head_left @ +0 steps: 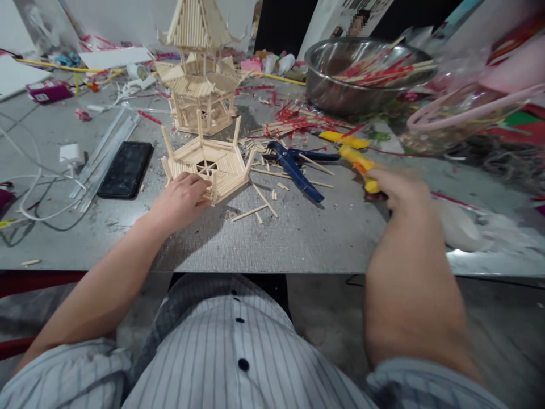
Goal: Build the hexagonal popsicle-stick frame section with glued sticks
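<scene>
My left hand (184,196) has its fingers curled over the near left edge of a hexagonal base made of wooden sticks (230,161), with short posts standing up at its corners. My right hand (402,186), smeared by motion, is closed on a yellow glue gun (355,159) with an orange trigger, off to the right. Between the hands lie dark blue pliers (296,170), partly opened. Loose cut sticks (251,213) are scattered beside the base. Behind it stands a tiered pavilion of wooden sticks (202,85) with a pointed roof.
A steel basin (323,85) holding red-tipped sticks stands at the back right, near a pink-handled basket (460,122). More red-tipped sticks (293,119) lie before the basin. A black phone (125,170), a white charger (71,154) and cables are on the left. The table's front edge runs close to my body.
</scene>
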Demonstrator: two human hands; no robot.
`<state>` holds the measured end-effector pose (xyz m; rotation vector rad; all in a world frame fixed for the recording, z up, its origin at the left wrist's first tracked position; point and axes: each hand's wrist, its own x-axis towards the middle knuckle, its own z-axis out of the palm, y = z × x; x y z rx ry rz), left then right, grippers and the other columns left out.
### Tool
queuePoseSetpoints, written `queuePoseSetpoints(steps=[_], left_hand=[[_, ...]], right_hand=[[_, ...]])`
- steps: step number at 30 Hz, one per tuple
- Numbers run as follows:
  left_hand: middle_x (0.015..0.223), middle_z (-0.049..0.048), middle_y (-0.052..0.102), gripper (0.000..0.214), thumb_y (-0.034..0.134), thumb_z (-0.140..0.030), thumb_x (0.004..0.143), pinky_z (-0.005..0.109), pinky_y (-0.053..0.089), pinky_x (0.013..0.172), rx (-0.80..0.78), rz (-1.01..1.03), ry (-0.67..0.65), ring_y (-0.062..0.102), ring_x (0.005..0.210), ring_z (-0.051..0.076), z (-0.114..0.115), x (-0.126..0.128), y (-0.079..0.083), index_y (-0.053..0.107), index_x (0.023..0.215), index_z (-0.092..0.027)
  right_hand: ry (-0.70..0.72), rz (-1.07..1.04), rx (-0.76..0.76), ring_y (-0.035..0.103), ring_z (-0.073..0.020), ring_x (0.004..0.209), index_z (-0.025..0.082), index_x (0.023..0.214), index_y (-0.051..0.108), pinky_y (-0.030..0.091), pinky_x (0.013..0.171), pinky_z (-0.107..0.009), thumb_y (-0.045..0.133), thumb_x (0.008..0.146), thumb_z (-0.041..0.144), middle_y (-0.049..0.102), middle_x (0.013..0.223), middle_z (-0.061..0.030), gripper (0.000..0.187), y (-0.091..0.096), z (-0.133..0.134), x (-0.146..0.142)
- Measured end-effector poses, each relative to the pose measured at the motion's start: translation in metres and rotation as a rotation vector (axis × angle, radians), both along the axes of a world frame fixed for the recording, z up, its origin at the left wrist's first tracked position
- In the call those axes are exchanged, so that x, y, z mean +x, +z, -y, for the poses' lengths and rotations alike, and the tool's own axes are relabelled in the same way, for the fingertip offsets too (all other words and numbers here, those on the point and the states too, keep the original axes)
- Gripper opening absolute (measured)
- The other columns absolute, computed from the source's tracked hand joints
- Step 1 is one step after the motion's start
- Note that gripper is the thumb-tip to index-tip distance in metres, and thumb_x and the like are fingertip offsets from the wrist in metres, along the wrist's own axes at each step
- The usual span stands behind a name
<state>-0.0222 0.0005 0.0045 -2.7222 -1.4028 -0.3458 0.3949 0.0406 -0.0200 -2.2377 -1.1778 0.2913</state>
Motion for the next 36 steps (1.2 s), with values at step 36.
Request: queuePoseSetpoints(steps=[36], left_hand=[[0.101,0.0159,0.064,0.039,0.031,-0.004,0.091,0.032,0.046,0.06,-0.109,-0.374,-0.174,0.067,0.09,0.027,-0.015,0.148,0.005,0.063,0.113,-0.01]], right_hand=[[0.332,-0.982,0.512,0.038,-0.0078,0.047,0.021,0.078,0.054,0.036,0.056,-0.027,0.037,0.089,0.014,0.036,0.056,0.0064,0.021,0.041,0.024,-0.044]])
